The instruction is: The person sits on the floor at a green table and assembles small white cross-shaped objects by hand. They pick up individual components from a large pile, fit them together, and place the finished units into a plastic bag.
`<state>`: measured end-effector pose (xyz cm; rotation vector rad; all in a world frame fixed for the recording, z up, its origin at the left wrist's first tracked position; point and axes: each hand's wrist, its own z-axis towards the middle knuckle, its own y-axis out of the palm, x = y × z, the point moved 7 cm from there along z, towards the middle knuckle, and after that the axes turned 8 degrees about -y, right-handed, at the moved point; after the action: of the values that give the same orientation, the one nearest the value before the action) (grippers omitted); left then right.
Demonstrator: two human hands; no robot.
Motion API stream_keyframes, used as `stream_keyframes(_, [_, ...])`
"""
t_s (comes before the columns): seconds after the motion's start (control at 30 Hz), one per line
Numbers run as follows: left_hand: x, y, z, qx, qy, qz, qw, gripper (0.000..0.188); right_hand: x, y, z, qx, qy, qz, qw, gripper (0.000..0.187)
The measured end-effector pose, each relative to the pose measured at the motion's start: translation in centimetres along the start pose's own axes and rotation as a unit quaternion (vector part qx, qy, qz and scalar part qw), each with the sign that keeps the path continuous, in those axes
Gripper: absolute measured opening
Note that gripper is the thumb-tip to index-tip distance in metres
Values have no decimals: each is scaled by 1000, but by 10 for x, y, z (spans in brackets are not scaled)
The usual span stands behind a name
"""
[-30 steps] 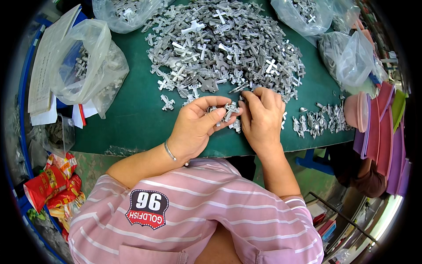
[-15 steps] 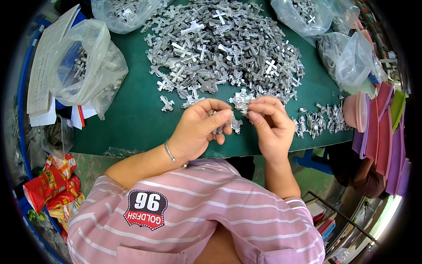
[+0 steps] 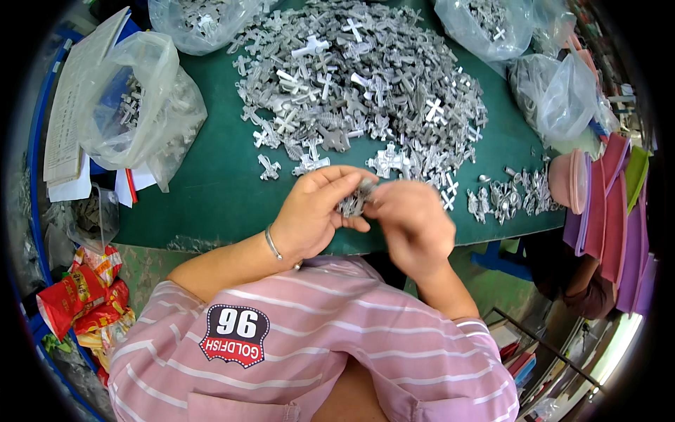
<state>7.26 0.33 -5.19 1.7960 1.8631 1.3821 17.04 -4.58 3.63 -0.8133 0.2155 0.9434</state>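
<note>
My left hand (image 3: 315,204), with a metal bangle on its wrist, is closed around a small bunch of silver cross pendants (image 3: 354,200) near the table's front edge. My right hand (image 3: 416,219) is blurred by motion; its curled fingers meet the bunch from the right, and whatever they pinch cannot be made out. Beyond both hands spreads a big heap of silver-grey cross pendants (image 3: 365,77). Some ornate crosses (image 3: 387,161) lie at the heap's near edge, just past my fingers.
Right of my hands lie rows of small silver pieces (image 3: 505,199) on the green table (image 3: 211,204). Clear plastic bags (image 3: 165,105) of metal parts stand at left and along the back. Pink tubs (image 3: 567,181) and coloured bins (image 3: 612,211) are at the right.
My right hand has moved left and slightly down, from beside the ornate crosses to the bunch in my left hand. My left hand has turned slightly, showing more of the bunch.
</note>
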Motion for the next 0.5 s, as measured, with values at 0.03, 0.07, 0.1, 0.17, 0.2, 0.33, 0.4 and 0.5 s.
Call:
stream_keyframes(0.03, [-1,0,-1,7,-16,-37,999,23,-9,5,6,-20,-15,34,999,19])
stream_keyframes(0.07, [-2,0,-2,14,-29,-74,997,25,-17,10,11,-41,-32,69,996,17])
stream_keyframes(0.1, [-6,-3,1,-59,-39,-41,997,28,-6,4,15,-28,-8,19,999,16])
stream_keyframes(0.17, [-2,-5,3,-52,-14,-14,998,18,23,-4,22,-21,25,-121,992,16])
stream_keyframes(0.2, [-1,-4,2,-41,-8,-7,999,15,35,-2,25,-25,44,-163,985,17])
stream_keyframes(0.33, [2,-3,1,-47,0,-15,999,12,55,16,34,-142,55,-309,939,18])
stream_keyframes(0.4, [2,-5,1,-42,5,-10,999,11,58,20,35,-149,48,-331,930,20])
stream_keyframes(0.5, [4,-4,0,-43,8,-10,999,11,54,12,33,-119,38,-326,937,17])
